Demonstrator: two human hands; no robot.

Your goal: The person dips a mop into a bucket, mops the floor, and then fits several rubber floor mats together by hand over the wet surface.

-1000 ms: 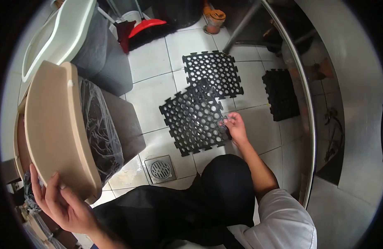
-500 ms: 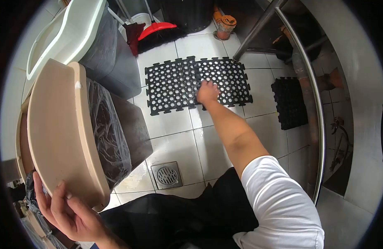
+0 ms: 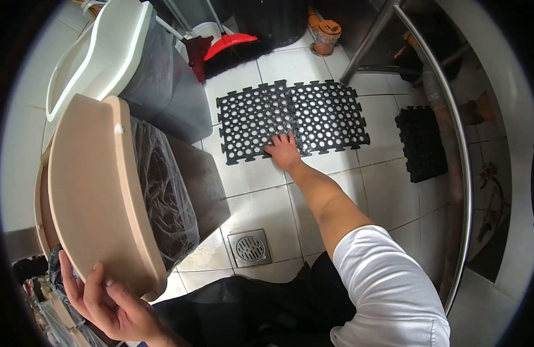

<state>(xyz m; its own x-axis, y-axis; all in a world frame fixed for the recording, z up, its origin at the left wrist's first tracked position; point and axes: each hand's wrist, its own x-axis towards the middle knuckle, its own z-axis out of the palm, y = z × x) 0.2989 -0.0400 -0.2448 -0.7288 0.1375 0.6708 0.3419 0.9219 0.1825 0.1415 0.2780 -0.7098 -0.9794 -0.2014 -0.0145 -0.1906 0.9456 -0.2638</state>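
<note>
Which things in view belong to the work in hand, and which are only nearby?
Probably in use:
two black perforated interlocking mats, right hand at near edge
curved beige plastic lid, left hand touching

Probably just nearby:
wide red broom head
white-rimmed grey plastic bin
upright orange pipe stub

White tiled floor (image 3: pixel 261 215) (thin dark joints) beside steel railing (image 3: pixel 468 196)

One black mat (image 3: pixel 248 118) and another black mat (image 3: pixel 332 113), full of round holes, lie flat on the white floor (image 3: pixel 256 215) — side by side, bumpy edges meeting. A smooth tan lid (image 3: pixel 93 191) leans, tilted, at the bin (image 3: pixel 212 185).
</note>
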